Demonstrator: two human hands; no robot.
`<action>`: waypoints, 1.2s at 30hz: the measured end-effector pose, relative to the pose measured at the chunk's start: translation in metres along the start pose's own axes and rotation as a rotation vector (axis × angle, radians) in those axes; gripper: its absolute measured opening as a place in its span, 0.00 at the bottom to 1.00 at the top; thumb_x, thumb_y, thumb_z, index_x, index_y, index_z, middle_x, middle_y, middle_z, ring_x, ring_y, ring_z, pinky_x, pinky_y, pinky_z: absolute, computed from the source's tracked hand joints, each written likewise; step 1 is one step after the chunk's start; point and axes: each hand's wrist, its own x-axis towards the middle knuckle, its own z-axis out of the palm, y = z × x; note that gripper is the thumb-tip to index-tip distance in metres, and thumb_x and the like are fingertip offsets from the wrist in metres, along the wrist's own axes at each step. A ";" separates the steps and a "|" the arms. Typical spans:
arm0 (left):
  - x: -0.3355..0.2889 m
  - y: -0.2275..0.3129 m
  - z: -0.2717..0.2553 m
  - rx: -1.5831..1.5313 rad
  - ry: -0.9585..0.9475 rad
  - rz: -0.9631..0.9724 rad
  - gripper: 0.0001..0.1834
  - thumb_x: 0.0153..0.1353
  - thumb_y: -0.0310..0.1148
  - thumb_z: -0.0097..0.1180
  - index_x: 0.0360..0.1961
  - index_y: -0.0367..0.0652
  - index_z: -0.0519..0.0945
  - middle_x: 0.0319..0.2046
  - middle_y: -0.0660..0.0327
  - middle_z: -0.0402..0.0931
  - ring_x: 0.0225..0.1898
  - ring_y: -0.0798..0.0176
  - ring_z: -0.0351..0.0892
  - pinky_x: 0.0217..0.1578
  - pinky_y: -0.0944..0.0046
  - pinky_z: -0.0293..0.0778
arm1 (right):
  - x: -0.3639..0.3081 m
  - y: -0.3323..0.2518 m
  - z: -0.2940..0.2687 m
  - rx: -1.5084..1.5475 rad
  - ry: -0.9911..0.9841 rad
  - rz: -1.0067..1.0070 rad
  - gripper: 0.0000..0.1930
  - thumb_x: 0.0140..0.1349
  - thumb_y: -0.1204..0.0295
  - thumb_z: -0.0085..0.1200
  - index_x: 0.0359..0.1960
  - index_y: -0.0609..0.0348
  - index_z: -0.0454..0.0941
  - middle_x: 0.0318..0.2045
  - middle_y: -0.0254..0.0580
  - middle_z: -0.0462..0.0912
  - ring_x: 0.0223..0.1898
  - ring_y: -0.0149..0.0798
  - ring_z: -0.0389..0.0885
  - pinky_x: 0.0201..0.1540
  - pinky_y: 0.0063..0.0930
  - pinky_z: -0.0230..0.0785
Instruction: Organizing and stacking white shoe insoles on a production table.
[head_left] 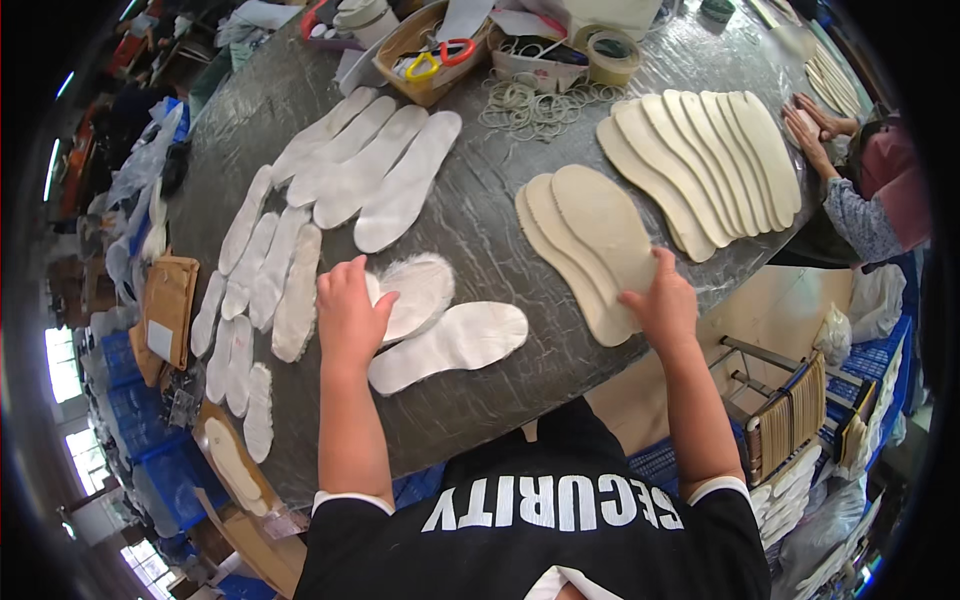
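My left hand [352, 312] is at the end of a white fleecy insole [422, 290], which lies between its thumb and fingers. Just below that, a smooth-faced white insole [455, 342] lies flat on the table. My right hand [665, 302] grips the near edge of a cream insole [597, 215], thumb on top and fingers along its right side. This insole is uppermost of a few overlapping ones fanned to the left. Further left, several white insoles [405, 185] of different sizes lie in rows.
A fan of cream insoles [700, 170] lies at the right. Rubber bands [540, 108] are heaped by a basket [400, 80] with scissors and a tape roll [612, 58] at the back. Another person's hands [815, 130] rest at the table's right edge. A metal rack [780, 420] stands below right.
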 end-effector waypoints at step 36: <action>-0.101 0.011 0.002 -1.864 -0.211 -0.121 0.49 0.45 0.65 0.66 0.52 0.31 0.68 0.40 0.54 0.72 0.39 0.58 0.77 0.42 0.54 0.78 | -0.113 -0.106 0.057 0.534 -0.159 -0.476 0.09 0.51 0.73 0.61 0.33 0.57 0.76 0.29 0.39 0.75 0.32 0.42 0.77 0.32 0.33 0.69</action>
